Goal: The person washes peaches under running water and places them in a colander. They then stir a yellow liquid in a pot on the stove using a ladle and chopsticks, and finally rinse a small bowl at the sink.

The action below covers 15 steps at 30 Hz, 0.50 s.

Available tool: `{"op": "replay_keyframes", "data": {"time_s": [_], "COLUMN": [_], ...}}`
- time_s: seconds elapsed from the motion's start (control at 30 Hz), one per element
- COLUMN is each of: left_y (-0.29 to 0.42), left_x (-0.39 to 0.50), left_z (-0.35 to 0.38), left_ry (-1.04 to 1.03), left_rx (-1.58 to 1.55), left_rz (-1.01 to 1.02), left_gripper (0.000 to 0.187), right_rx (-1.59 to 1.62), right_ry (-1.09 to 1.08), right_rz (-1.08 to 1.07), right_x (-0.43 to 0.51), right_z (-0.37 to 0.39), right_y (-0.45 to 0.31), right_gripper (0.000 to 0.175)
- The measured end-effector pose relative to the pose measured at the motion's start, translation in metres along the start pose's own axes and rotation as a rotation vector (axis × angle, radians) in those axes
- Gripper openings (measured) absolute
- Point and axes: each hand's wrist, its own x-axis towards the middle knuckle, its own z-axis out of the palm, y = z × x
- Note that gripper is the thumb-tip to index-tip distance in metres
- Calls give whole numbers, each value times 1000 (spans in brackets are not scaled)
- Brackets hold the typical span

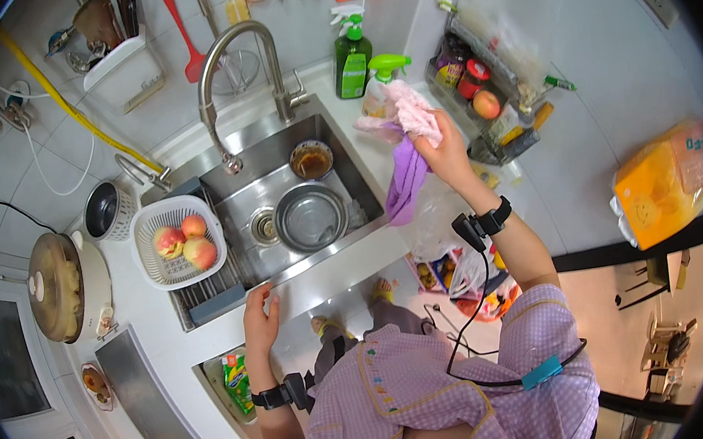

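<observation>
My right hand (pixel 441 152) grips a bunch of cloths, one pink and fluffy (pixel 411 109) and one purple (pixel 408 179), over the counter right of the sink. The purple one hangs down near the sink's right rim. My left hand (pixel 262 320), holding nothing, is by the sink's front edge with its fingers loosely curled and apart. In the stainless-steel sink (pixel 246 248) are a round metal basin (pixel 310 217) and a small bowl (pixel 311 160) with brown residue. A white colander (pixel 180 275) holding several peach-like fruits rests over the sink's left side.
A tall faucet (pixel 208 100) arches above the sink. Behind the cloths stand a green pump bottle (pixel 352 61) and a spray bottle (pixel 385 70). A rack (pixel 461 107) with jars is at right. An electric pot (pixel 57 289) sits left. Bags and baskets (pixel 458 272) lie below.
</observation>
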Motion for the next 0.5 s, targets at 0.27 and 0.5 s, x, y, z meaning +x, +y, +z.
{"op": "replay_keyframes", "data": {"time_s": [0.27, 0.5], "left_y": [56, 90], "left_x": [27, 33], "left_z": [78, 117], "left_ry": [-37, -108], "left_rx": [20, 52], "left_rz": [-26, -56], "left_gripper": [32, 32], "right_rx": [-107, -305], "right_ry": [-280, -842], "right_rz": [52, 111], "right_x": [7, -34], "right_z": [-47, -53], "right_y": [192, 263], "right_gripper": [52, 57]}}
